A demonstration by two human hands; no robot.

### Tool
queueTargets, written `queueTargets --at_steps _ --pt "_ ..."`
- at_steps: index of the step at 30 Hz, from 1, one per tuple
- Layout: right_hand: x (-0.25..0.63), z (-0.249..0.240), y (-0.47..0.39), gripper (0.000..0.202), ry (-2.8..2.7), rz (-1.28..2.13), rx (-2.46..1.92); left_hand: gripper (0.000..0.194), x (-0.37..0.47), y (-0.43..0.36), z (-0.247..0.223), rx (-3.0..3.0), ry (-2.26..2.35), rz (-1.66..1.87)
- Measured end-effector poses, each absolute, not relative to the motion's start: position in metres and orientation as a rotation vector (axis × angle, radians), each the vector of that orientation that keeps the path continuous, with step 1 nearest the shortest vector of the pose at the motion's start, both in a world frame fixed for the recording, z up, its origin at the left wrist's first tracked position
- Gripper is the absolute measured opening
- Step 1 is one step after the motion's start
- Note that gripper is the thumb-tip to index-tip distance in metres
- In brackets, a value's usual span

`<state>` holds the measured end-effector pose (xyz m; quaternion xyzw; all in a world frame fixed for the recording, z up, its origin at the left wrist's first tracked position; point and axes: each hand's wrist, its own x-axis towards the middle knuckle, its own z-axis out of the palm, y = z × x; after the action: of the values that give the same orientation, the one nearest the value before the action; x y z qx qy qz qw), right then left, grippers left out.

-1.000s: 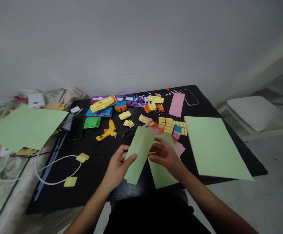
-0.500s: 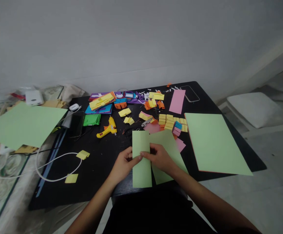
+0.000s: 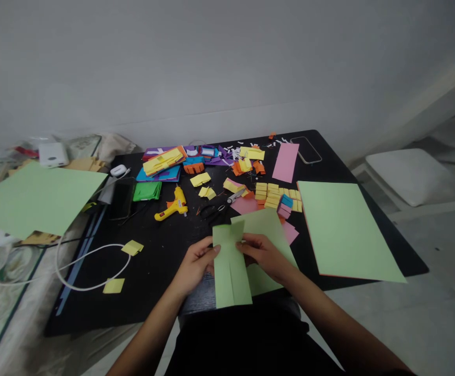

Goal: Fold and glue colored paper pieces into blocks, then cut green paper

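Observation:
A folded light-green sheet of paper is held upright between my hands at the table's front edge, with a crease or seam down its middle. My left hand pinches its left edge, thumb in front and fingers behind. On the right edge, my right hand grips it the same way, its fingertips partly hidden by the paper. Another light-green sheet lies on the table beneath my right hand. Just beyond the held paper are scissors with dark handles and a grey-bladed cutter.
A yellow glue gun lies left of centre on the black table. Behind it are stacks of coloured paper. Small yellow folded pieces sit right of centre, beside a large green sheet. A white cable loops at left.
The held paper's folded flaps have loosened and spread at the top, and a seam now shows down its front. My hands have moved apart to its two side edges.

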<state>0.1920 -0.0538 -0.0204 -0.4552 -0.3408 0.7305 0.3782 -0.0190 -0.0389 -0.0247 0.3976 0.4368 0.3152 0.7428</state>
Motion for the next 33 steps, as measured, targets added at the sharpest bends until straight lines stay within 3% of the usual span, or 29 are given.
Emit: queueTargets --at_steps 4,8,13,15,22,27,33 --pt "0.196 -0.019 -0.056 0.024 -0.764 1.911 -1.121 0.033 -0.023 -0.04 -0.027 0.731 0.923 0.646" --pt "0.199 -0.018 -0.059 0.029 -0.845 1.858 -1.135 0.028 -0.023 -0.04 -0.027 0.747 0.918 0.644" --pt "0.196 -0.013 -0.063 0.061 -1.115 1.559 -1.252 0.013 -0.031 -0.037 -0.019 1.066 0.922 0.696" --pt "0.194 -0.008 -0.057 0.061 -1.177 1.505 -1.257 0.004 -0.035 -0.031 -0.009 1.186 0.899 0.741" --pt "0.192 0.053 0.009 0.028 -1.623 1.217 -1.085 0.033 -0.031 0.024 0.062 1.604 0.962 0.784" --pt "0.191 0.098 0.045 0.037 -1.556 1.214 -0.918 0.026 -0.031 0.061 0.108 1.745 0.983 0.91" --pt "0.203 0.099 0.06 0.036 -1.392 1.369 -0.84 0.026 -0.034 0.081 0.114 1.587 0.919 1.102"
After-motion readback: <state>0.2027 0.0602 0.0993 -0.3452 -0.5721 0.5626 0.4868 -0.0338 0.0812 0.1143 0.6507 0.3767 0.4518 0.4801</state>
